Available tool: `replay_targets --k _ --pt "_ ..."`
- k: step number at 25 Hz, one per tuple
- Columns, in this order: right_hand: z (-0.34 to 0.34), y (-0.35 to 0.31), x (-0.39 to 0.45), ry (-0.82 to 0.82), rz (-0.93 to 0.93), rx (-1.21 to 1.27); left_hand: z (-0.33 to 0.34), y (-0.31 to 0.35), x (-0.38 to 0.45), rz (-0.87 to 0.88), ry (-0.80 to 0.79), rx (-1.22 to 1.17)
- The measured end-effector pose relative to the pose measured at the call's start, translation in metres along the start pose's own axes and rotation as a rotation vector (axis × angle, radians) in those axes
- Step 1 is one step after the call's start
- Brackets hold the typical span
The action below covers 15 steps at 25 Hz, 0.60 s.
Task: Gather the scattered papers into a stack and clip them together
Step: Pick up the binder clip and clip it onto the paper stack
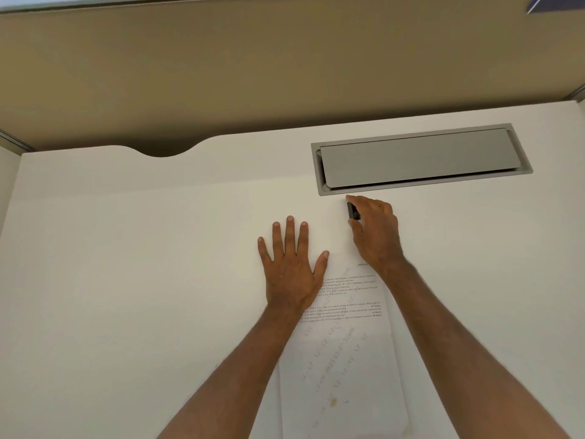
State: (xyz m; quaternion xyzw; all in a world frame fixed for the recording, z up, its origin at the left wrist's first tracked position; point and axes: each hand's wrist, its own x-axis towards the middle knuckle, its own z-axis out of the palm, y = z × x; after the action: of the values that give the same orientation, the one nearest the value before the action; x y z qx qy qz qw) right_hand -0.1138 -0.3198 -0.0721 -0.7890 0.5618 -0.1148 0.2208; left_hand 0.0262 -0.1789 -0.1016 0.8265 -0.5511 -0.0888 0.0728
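Papers (pixel 345 359) lie in one stack on the white desk (pixel 126 280), long side running away from us, printed text showing faintly on the top sheet. We take the stack as our landmark.

Left hand (pixel 292 267): flat on the far left part of the stack, fingers straight and spread, palm down, thumb angled out to the right. It presses the sheets to the desk.

Right hand (pixel 375 231): at the stack's far right corner. Thumb and forefinger pinch a small black clip (pixel 353 212); the other fingers curl behind it. The clip sits at the stack's far edge, but the white sheets blend into the desk there, so we cannot tell whether it already bites the paper.

Both forearms cross the stack's near half, left from the near left, right from the near right.

Beyond the stack, just past the right hand, a grey cable hatch (pixel 421 158) is set into the desk, lid tilted. Further back stands a tan partition (pixel 285 74). Far left of the stack, the desk's back edge has a rounded cut-out (pixel 161 150).
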Motion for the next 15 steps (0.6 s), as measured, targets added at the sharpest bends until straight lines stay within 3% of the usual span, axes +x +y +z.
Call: replay_targets --k 4,8,11,15 --pt "-0.014 -0.012 -0.010 0.014 0.098 0.271 -0.006 0.001 0.002 -0.011 -0.024 -0.047" --pt "-0.036 -0.042 -0.046 0.078 0.396 0.957 -0.032 0.004 0.010 -0.075 -0.075 -0.206" --pt "-0.048 -0.054 -0.078 0.018 0.613 1.514 -0.059 0.016 -0.010 0.010 -0.015 -0.538" --pt "-0.053 -0.058 -0.118 -0.018 0.730 1.689 -0.083 0.037 -0.058 0.042 -0.015 -0.812"
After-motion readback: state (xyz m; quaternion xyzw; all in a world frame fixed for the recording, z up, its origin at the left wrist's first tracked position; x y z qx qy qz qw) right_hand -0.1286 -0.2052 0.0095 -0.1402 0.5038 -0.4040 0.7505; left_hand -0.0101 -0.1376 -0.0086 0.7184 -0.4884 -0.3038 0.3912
